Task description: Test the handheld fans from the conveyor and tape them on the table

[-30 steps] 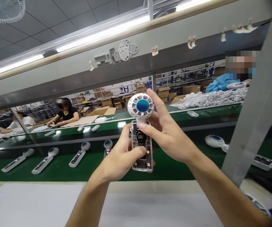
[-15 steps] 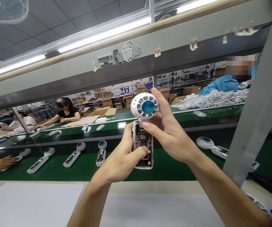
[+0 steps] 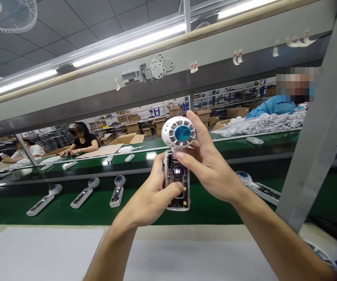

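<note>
- Seen from the person's head, where is the hand fan with white round head, teal centre and clear plastic body (image 3: 172, 167)?
- It is upright in the middle, above the flat green conveyor belt (image 3: 212, 212). The bare left hand (image 3: 149, 195) is closed around the body, thumb at six o'clock of the small glowing display (image 3: 177, 171).
- Why there?
- I think the thumb presses something, and the display is left free for reading. The bare right hand (image 3: 207, 166) grips the neck, its forefinger up at one o'clock of the head, probably for stopping it from swinging.
- And the others?
- Three similar white-headed fans (image 3: 117, 197) lie toward nine o'clock, well apart, maybe so each is easy to take. Another white-headed fan (image 3: 264, 191) lies between three and four o'clock.
</note>
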Demonstrator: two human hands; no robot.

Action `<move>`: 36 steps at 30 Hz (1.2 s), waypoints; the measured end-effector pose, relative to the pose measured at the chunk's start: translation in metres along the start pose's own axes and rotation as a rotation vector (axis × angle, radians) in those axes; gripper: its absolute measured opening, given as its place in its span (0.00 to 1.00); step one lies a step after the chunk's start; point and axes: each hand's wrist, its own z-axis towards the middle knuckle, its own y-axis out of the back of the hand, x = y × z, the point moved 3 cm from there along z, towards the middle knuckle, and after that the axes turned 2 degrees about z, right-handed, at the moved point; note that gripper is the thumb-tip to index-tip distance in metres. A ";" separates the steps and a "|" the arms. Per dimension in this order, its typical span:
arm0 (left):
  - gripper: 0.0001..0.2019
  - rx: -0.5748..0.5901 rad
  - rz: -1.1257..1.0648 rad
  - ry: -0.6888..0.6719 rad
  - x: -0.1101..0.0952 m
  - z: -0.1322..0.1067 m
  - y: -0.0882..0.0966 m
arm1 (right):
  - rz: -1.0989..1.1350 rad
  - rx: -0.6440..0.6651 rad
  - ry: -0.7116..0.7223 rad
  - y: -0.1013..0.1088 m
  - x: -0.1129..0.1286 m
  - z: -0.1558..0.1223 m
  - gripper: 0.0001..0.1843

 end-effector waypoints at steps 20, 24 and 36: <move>0.32 0.102 -0.142 0.017 -0.003 0.000 -0.006 | -0.003 0.007 0.003 0.004 0.000 -0.001 0.43; 0.33 0.101 -0.136 0.017 -0.003 0.000 -0.007 | -0.010 0.012 0.001 0.004 0.002 -0.002 0.43; 0.31 0.137 -0.161 0.028 -0.001 0.001 -0.006 | -0.025 0.022 0.014 0.002 0.005 -0.002 0.42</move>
